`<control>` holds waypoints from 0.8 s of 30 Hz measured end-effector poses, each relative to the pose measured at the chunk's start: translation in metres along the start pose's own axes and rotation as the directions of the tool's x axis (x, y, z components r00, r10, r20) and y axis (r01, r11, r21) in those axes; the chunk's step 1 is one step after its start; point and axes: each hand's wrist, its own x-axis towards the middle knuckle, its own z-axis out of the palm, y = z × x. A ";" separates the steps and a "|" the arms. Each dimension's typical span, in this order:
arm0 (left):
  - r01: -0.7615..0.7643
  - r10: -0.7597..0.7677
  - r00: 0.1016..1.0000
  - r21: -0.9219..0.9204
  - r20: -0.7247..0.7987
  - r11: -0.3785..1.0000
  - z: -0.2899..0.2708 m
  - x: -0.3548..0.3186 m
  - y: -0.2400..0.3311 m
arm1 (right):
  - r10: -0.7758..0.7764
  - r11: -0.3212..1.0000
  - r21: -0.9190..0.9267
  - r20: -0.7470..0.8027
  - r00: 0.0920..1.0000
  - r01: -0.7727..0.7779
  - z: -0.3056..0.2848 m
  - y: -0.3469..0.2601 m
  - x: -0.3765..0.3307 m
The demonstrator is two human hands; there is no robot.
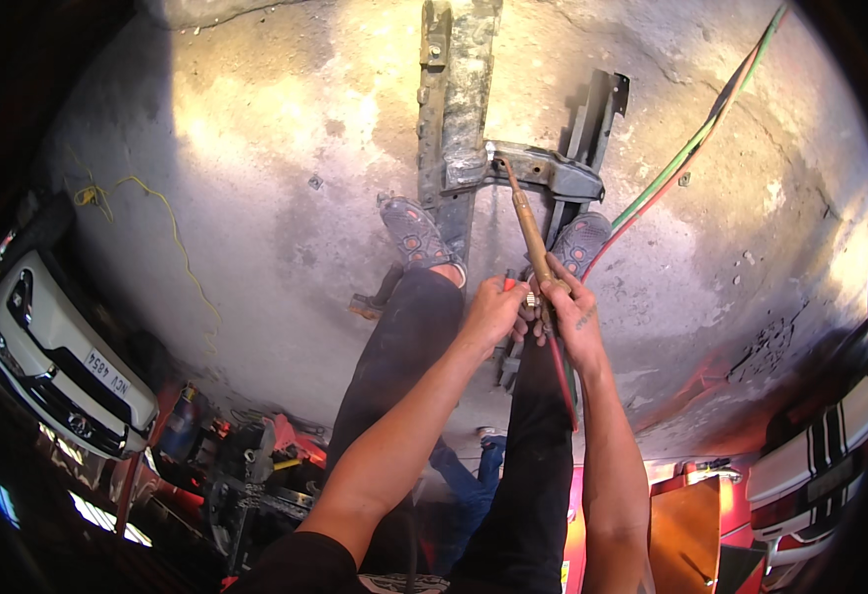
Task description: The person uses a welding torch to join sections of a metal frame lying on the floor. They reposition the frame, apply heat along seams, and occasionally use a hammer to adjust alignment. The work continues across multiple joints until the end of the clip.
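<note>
A long brass-coloured gas torch slants up and away from my hands. My right hand is closed around its handle. Close beside it, my left hand is closed, with a small red object showing at its fingertips; its kind is not clear. A brass knob on the torch shows between the hands. The torch tip lies over the left end of a black metal crosspiece, near a small bright spot. No flame can be made out. That crosspiece joins a long worn metal beam to a shorter dark rail.
Green and red hoses run across the concrete floor at right. My shoes stand by the metal frame. A yellow cord lies at left. Vehicles stand left and lower right. Someone in blue jeans is behind me.
</note>
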 end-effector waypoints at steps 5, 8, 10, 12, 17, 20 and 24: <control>0.016 -0.016 1.000 -0.003 0.007 1.000 0.001 -0.001 0.000 | 0.002 1.000 0.019 0.004 1.000 -0.002 -0.002 0.000 -0.002; 0.024 -0.024 1.000 0.005 0.010 1.000 0.000 -0.001 0.001 | -0.003 1.000 0.019 -0.004 1.000 0.003 0.000 -0.001 -0.003; 0.027 -0.027 1.000 0.010 0.008 1.000 0.000 -0.001 0.002 | -0.006 1.000 -0.002 -0.012 1.000 0.006 0.000 0.001 -0.004; 0.034 -0.034 0.999 0.013 0.001 0.999 0.000 -0.002 0.003 | -0.001 1.000 -0.018 -0.003 1.000 0.001 -0.001 0.002 -0.004; 0.016 -0.016 1.000 0.006 -0.020 1.000 0.001 -0.003 0.003 | -0.013 0.997 -0.072 -0.005 1.000 0.012 -0.003 0.009 -0.001; 0.010 -0.009 1.000 0.016 -0.025 1.000 0.000 -0.003 0.002 | -0.026 0.998 -0.059 -0.004 1.000 0.025 -0.002 0.011 0.000; 0.001 0.000 1.000 0.015 -0.016 1.000 -0.002 -0.001 0.001 | 0.015 1.000 -0.028 0.016 1.000 -0.014 0.000 0.001 -0.005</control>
